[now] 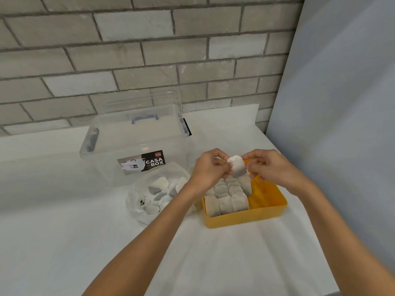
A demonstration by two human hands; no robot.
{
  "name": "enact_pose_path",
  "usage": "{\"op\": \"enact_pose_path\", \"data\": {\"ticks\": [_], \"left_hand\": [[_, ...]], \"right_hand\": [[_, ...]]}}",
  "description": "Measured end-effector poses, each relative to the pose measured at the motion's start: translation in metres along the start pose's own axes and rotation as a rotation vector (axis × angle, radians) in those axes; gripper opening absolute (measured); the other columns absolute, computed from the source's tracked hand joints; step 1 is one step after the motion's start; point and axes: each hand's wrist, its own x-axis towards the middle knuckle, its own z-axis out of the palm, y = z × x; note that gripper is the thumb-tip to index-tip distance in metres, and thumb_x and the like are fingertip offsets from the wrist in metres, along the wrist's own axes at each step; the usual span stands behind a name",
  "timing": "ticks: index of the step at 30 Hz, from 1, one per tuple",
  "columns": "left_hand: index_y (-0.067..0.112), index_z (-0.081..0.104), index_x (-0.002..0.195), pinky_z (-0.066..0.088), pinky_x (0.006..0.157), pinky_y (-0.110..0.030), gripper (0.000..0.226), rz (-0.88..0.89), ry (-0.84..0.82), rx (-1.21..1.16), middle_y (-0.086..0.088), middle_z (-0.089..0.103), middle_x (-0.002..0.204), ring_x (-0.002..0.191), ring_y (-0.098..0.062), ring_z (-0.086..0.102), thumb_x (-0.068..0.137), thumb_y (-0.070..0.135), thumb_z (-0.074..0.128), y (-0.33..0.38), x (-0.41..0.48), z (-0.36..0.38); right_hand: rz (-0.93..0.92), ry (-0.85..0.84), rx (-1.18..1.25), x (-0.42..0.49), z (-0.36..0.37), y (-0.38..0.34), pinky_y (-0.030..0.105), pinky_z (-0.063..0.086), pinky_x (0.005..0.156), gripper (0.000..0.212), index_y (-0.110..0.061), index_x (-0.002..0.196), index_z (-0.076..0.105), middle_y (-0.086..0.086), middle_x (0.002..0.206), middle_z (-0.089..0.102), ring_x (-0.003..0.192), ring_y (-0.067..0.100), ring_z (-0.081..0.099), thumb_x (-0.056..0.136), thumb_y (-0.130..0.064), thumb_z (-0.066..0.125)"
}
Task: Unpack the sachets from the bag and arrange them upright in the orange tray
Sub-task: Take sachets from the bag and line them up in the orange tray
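Pinched one sachet (236, 167) between left hand (210, 167) and right hand (271, 167), above the orange tray (245, 217) near the bench's (213, 263) right edge. Stood upright in the tray's left part: packed rows (226, 200); right part bare. Left in the bag (136, 202) beside it: several more. Judged roughly halfway.

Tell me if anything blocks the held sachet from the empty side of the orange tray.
Nothing visible does. The left hand and right hand pinch the sachet above the orange tray. Its bare right side lies open below, and the standing sachets fill only the left side.
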Motion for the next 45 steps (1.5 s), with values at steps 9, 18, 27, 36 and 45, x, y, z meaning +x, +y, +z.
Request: {"op": "enact_pose_path", "data": {"ticks": [9, 18, 27, 36, 45], "left_hand": [[0.012, 0.064, 0.105, 0.053, 0.062, -0.024, 0.019, -0.014, -0.036, 0.084, -0.009, 0.070, 0.092, 0.072, -0.013, 0.065, 0.086, 0.013, 0.066, -0.004, 0.003, 0.014], [0.016, 0.064, 0.103, 0.051, 0.063, -0.024, 0.015, -0.012, -0.036, 0.079, -0.004, 0.068, 0.087, 0.071, -0.013, 0.063, 0.088, 0.015, 0.064, -0.008, -0.004, -0.003], [0.014, 0.066, 0.102, 0.050, 0.061, -0.025, 0.016, -0.031, -0.021, 0.070, -0.010, 0.069, 0.092, 0.072, -0.015, 0.063, 0.087, 0.011, 0.064, -0.010, -0.009, -0.007], [0.015, 0.067, 0.103, 0.052, 0.065, -0.026, 0.017, -0.049, -0.019, 0.061, -0.005, 0.070, 0.091, 0.074, -0.013, 0.065, 0.087, 0.010, 0.063, -0.015, -0.013, -0.012], [0.015, 0.066, 0.103, 0.049, 0.063, -0.021, 0.016, -0.060, 0.006, 0.063, -0.007, 0.070, 0.096, 0.077, -0.017, 0.066, 0.088, 0.011, 0.063, -0.013, -0.018, -0.024]], "right_hand": [[0.086, 0.086, -0.350, 0.008, 0.015, 0.028, 0.039, 0.056, 0.066, 0.010, -0.002, 0.082, 0.065, 0.012, 0.078, 0.066, 0.073, 0.028, 0.065, 0.086, -0.005, 0.056], [0.224, -0.004, -0.457, 0.014, 0.035, 0.040, 0.025, 0.038, 0.053, 0.020, -0.012, 0.072, 0.044, 0.004, 0.081, 0.045, 0.067, 0.020, 0.051, 0.090, -0.002, 0.045], [0.265, 0.000, -0.364, 0.019, 0.042, 0.044, 0.034, 0.056, 0.070, 0.008, -0.007, 0.085, 0.053, 0.015, 0.094, 0.060, 0.077, 0.028, 0.064, 0.089, -0.003, 0.048], [0.275, -0.023, -0.326, 0.014, 0.038, 0.043, 0.041, 0.060, 0.072, 0.022, -0.009, 0.105, 0.052, 0.015, 0.097, 0.061, 0.072, 0.029, 0.070, 0.085, -0.001, 0.051], [0.193, 0.000, -0.454, 0.013, 0.025, 0.026, 0.031, 0.048, 0.074, 0.031, -0.018, 0.119, 0.051, 0.011, 0.119, 0.049, 0.084, 0.025, 0.059, 0.089, -0.012, 0.056]]}}
